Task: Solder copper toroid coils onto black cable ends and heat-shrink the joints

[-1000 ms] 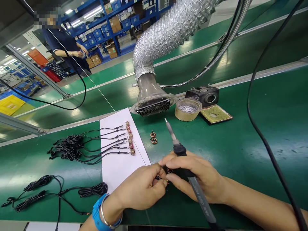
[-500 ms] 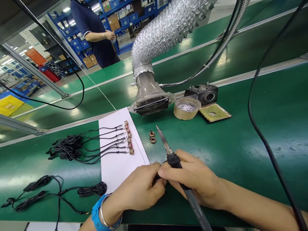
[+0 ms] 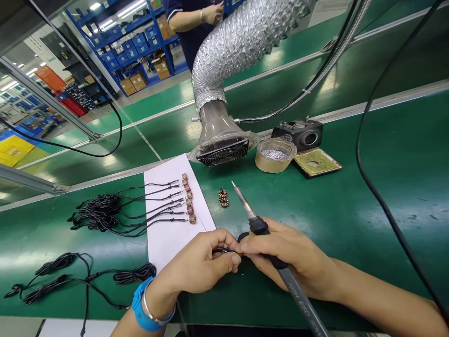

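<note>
My right hand (image 3: 293,255) is wrapped round a soldering iron (image 3: 258,225), its bare tip pointing up and away over the green bench. The thumb and fingertips of that hand also meet the end of a thin black wire (image 3: 224,250). My left hand (image 3: 199,264), with a blue wristband and a bangle at the wrist, pinches this wire between thumb and forefinger. Most of the wire is hidden in the hands. Beyond the fingers lie two small copper-wound ring coils (image 3: 223,197). A small dark round part by the right fingertips is hard to make out.
Left, black cables (image 3: 101,210) run onto white paper (image 3: 168,252), ending beside a row of coils (image 3: 189,199). More bundled cables (image 3: 135,275) lie nearer. Behind stand a fume extractor (image 3: 213,126), a solder-filled ring (image 3: 275,164), an iron holder (image 3: 303,133) and a yellow sponge (image 3: 317,161). Another person (image 3: 191,28) stands beyond.
My left hand has opened out slightly, so the wire between the two hands now shows. The iron has shifted slightly right. The other person has moved right, partly behind the duct.
</note>
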`<move>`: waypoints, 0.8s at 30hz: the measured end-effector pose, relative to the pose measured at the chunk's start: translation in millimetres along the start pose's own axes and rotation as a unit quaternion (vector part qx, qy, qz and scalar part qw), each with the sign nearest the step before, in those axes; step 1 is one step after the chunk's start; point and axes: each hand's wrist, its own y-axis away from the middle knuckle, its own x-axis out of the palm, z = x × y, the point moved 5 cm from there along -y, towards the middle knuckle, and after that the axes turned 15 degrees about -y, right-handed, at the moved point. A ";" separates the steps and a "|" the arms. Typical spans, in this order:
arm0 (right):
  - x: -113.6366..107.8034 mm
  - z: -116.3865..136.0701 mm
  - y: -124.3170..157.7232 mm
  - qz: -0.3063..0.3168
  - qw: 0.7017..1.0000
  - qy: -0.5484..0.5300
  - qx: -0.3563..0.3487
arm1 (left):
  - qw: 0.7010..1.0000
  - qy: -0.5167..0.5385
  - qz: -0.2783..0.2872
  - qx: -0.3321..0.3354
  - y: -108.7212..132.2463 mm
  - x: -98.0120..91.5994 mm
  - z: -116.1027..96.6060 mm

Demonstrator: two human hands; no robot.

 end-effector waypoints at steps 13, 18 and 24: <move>4.4 1.3 4.7 -0.040 0.995 0.096 -0.003 | 0.999 0.013 -0.046 0.000 -9.4 0.3 0.2; 6.6 0.5 7.3 -0.043 0.994 0.102 0.011 | 0.999 0.012 -0.048 0.008 -9.1 1.2 0.9; 5.5 0.6 2.6 -0.049 0.994 0.092 0.019 | 0.998 0.012 -0.061 0.006 -13.1 1.0 6.5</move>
